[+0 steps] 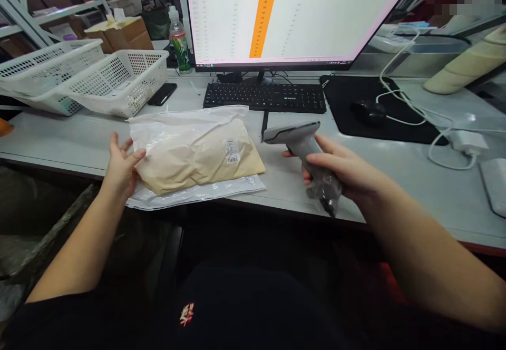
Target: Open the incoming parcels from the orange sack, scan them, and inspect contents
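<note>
A clear plastic bag holding a folded cream-coloured item (193,152) lies flat on the grey desk (59,142) in front of me, with a small barcode label (232,151) on its right side. My left hand (122,164) rests at the bag's left edge, fingers spread, thumb touching the plastic. My right hand (340,171) is wrapped round the handle of a grey barcode scanner (302,144). The scanner's head points left toward the bag and hovers just right of it.
A black keyboard (264,97) and a large monitor (292,15) stand behind the bag. Two white perforated baskets (114,81) and a black phone (162,94) lie at the left. A green-labelled bottle (179,41), a black mouse mat with mouse (369,112) and white cables (411,108) are also on the desk.
</note>
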### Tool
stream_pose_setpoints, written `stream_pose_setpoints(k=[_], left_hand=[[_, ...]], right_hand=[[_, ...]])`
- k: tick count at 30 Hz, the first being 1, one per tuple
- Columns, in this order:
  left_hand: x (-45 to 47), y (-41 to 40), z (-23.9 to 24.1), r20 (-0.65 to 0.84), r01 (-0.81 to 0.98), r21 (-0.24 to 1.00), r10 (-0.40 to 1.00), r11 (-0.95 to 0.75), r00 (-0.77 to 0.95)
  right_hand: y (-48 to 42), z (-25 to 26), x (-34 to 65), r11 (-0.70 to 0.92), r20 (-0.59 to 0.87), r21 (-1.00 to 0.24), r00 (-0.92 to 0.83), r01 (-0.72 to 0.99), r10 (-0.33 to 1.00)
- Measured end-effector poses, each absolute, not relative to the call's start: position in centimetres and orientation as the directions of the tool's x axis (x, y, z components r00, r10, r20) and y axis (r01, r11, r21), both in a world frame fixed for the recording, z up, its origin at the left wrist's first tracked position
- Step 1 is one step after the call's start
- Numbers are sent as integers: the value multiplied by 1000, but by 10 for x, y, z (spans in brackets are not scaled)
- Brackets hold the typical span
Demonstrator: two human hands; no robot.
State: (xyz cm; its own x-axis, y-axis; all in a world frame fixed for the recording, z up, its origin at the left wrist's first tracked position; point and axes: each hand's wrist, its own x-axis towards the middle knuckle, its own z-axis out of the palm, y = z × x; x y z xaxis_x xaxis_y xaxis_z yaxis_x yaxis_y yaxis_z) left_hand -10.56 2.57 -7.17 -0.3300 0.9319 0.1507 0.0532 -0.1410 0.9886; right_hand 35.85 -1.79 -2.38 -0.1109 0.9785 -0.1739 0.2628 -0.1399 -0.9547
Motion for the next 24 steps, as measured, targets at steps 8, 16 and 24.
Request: stream_pose_setpoints(k=[8, 16, 24], left_hand=[[-52, -43, -62, 451, 697, 67, 645, -714, 617], [-26, -32, -89, 282, 702, -155, 650, -695, 706], [-33, -5, -65, 404, 837, 115, 795, -535, 452]], right_hand=[[-77, -15, 327, -70, -160, -931, -227, 357, 961], [-83, -13, 337, 18, -82, -919, -236, 393, 968], [-86, -24, 345, -53, -107, -967, -208, 250, 972]])
